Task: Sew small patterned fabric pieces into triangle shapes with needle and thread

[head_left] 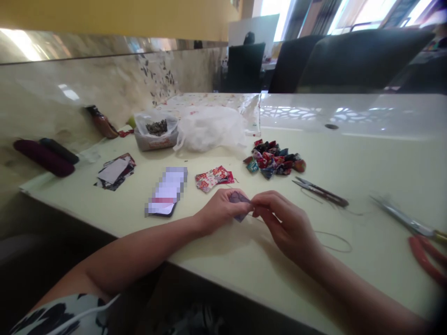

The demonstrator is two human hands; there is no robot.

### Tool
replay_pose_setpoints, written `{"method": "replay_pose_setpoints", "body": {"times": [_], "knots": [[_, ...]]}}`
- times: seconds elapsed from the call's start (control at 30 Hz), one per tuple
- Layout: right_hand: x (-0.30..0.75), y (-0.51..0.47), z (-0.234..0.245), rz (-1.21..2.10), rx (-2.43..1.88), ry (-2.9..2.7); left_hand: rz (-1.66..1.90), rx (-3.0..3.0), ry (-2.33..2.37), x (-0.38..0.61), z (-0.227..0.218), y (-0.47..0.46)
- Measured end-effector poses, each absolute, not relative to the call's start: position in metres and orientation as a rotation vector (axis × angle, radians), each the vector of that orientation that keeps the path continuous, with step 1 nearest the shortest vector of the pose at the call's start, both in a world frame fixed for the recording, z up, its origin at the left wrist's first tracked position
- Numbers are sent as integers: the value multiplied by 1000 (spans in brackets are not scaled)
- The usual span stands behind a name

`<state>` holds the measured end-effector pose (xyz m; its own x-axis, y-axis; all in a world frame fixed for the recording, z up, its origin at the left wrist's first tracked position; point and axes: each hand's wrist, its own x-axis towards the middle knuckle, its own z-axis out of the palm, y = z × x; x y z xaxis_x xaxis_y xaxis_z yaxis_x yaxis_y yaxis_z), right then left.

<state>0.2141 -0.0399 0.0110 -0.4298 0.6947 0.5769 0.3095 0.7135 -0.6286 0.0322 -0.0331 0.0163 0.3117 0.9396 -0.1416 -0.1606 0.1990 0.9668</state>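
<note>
Both hands at a small cloth, above a pale table (391, 160).
Purple-grey cloth piece (240, 217) held between the hands, near the table's front edge; left hand (218, 211) grips it between thumb and fingers, right hand (289, 223) pinches with closed fingertips at its right edge (whether a needle is tucked there, cannot tell). Thin thread (350, 246) curves out on the table beside the right wrist. Just beyond the left hand, floral fabric pieces (208, 179); phone (168, 190) to their left. Beyond the right hand, a heap of patterned fabric bundles (270, 160), then snips (324, 192) and red-handled scissors (417, 228) farther right.
</note>
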Motion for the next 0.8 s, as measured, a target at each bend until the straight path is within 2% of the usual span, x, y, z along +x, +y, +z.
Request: {"method": "replay_pose_setpoints", "body": {"times": [0.17,0.4,0.53,0.7,0.8], "knots": [[215,-38,11,485,-722,-2049,959,1075,902,31,14,-33],[213,-43,15,458,-720,-1960,1042,1440,941,31,16,-36],[216,-43,20,692,-758,-1790,1068,1542,1018,30,17,-35],[233,-23,26,1363,-698,-1274,1064,1405,1076,23,15,-25],[252,-3,32,1482,-656,-1016,1140,1321,1130,20,17,-20]]}}
